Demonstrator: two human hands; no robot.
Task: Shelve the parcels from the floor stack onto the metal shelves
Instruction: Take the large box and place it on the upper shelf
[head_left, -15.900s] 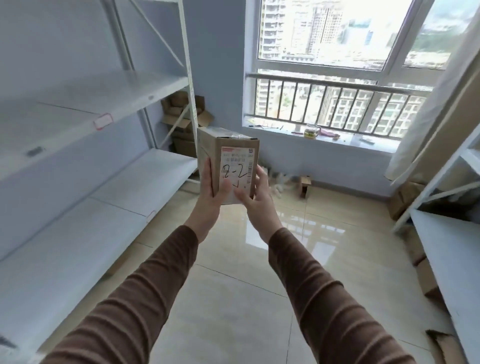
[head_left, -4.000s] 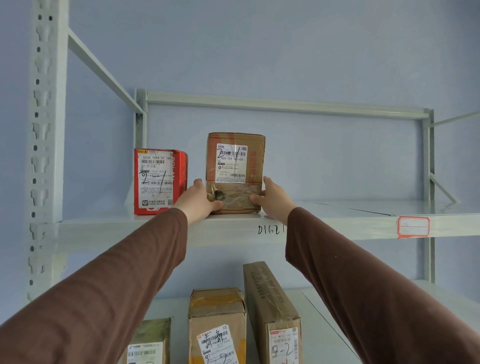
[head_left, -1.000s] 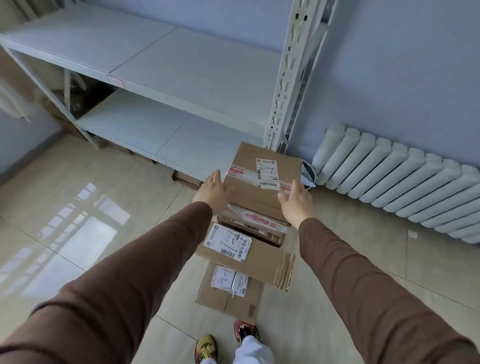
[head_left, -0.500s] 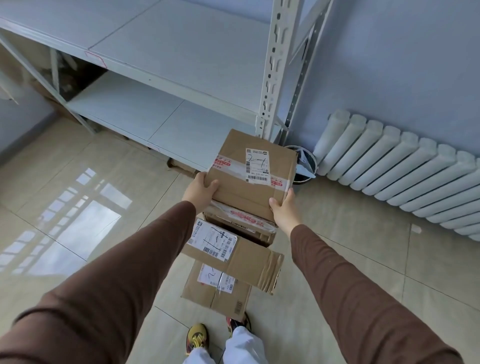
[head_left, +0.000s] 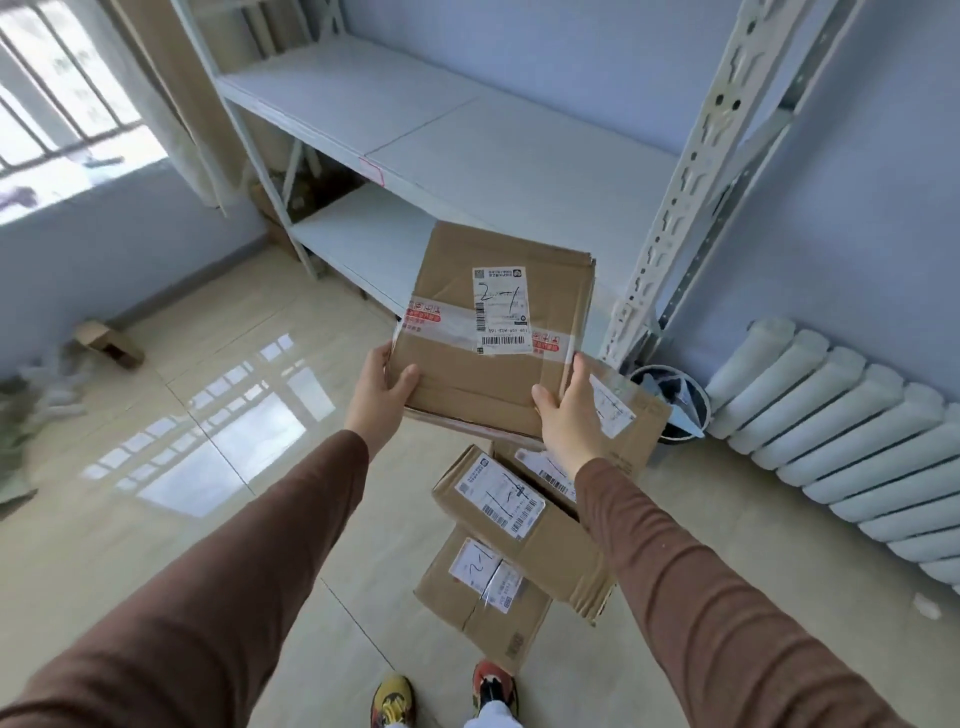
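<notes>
I had the flat parcel (head_left: 493, 332) off the floor stack (head_left: 524, 525), left hand (head_left: 382, 395) and right hand (head_left: 569, 415) each gripping a near corner. The metal shelves (head_left: 467, 140) ahead lay bare; several parcels remained stacked below, I judged.

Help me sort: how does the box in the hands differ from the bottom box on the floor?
The held box is lifted, gripped by the left hand and right hand; the bottom box lies flat under others. The held box looks larger. Both are brown cardboard with white labels.
</notes>
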